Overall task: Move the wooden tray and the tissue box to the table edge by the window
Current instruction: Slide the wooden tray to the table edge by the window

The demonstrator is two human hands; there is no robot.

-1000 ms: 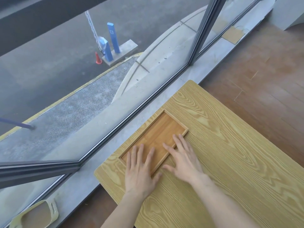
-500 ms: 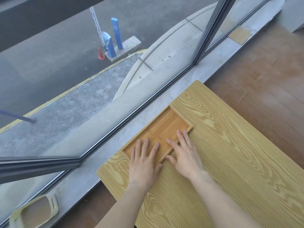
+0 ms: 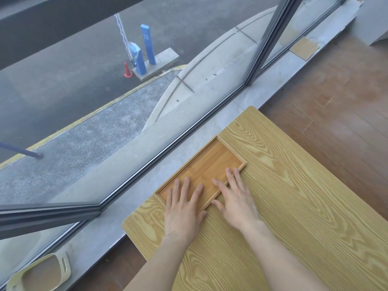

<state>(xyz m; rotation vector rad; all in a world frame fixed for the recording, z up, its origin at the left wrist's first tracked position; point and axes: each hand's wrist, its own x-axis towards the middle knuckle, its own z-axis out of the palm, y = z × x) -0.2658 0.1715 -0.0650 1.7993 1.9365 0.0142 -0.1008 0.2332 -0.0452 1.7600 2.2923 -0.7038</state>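
Observation:
A shallow rectangular wooden tray (image 3: 212, 162) lies on the light wooden table (image 3: 294, 206), its long side flush with the table edge by the window. My left hand (image 3: 182, 208) rests flat with fingers spread on the tray's near left end. My right hand (image 3: 235, 198) lies flat beside it, fingertips over the tray's near rim and palm on the table. Neither hand grips anything. No tissue box is in view.
A grey concrete sill (image 3: 147, 194) and a dark window frame (image 3: 264, 43) run along the table's far edge. A beige plastic basket (image 3: 39, 274) sits on the sill at lower left. Wooden floor (image 3: 336, 91) lies to the right.
Both hands have slid the tray away from me to the table edge by the window. The view has shifted slightly with it.

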